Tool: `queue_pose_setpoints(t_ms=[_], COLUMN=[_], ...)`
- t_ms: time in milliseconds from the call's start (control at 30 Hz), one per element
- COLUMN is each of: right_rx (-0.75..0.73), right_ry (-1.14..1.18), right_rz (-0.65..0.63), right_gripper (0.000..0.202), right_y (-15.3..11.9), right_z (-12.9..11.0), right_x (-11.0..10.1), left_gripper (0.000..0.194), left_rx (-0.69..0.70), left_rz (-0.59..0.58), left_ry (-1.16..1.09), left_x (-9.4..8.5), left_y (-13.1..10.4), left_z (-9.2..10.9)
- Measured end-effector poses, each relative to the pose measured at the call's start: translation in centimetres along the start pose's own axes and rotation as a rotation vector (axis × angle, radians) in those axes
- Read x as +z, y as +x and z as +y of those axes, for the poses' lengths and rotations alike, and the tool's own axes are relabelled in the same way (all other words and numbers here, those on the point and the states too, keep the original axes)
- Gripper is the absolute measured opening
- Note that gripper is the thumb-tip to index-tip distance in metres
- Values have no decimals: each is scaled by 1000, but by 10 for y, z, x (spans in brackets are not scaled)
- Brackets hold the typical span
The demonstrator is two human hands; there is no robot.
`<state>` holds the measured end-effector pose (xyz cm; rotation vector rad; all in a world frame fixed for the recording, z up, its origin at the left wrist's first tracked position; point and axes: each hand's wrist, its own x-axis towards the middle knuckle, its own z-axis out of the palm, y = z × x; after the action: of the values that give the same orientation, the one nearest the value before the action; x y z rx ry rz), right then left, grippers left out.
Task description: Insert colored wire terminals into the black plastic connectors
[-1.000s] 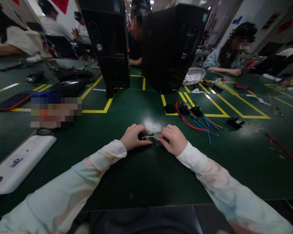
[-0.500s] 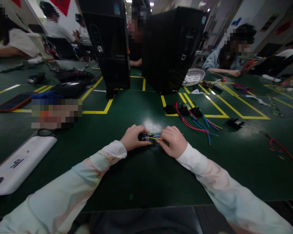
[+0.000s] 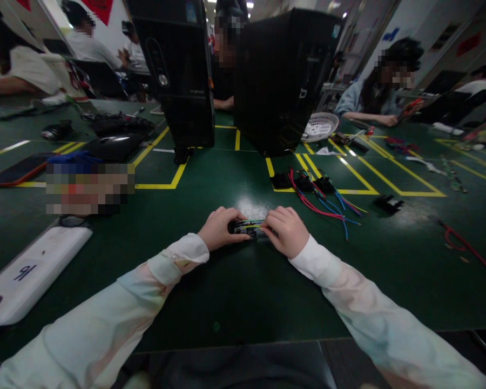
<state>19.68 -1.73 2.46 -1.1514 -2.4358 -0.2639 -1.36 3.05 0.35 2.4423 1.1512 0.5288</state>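
Near the middle of the green table, my left hand (image 3: 219,229) grips the left end of a small black part (image 3: 243,230) between thumb and fingers. Thin wires (image 3: 252,222), green, blue and yellow, run from that part to the right. My right hand (image 3: 286,231) pinches these wires at their right side, fingertips closed together. Fine detail of the part is too small and dark to tell. Beyond my right hand, several black connectors (image 3: 305,182) lie with red and blue wires (image 3: 322,204) trailing toward me.
Two black computer towers (image 3: 180,81) stand at the back. A white case (image 3: 36,270) and an orange-edged phone (image 3: 18,170) lie left. To the right are a black part (image 3: 389,203), a red wire (image 3: 470,248) and a white basket (image 3: 321,126). Other people sit around.
The view has shifted slightly. My right hand's fingertips have moved a little along the wires; both hands keep their hold.
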Motion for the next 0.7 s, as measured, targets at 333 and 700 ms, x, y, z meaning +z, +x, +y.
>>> queue_pose_setpoints(t_ms=[333,700], right_rx=[-9,32], right_ry=[10,-11], right_rz=[-36,-8], right_gripper=[19,17], right_y=[1,1], right_z=[2,-2], right_x=[1,0], left_gripper=[39,39], left_rx=[-4,1], left_rz=[-5,3], left_ry=[2,12], left_x=[-1,0], left_y=[0,0], left_z=[2,1])
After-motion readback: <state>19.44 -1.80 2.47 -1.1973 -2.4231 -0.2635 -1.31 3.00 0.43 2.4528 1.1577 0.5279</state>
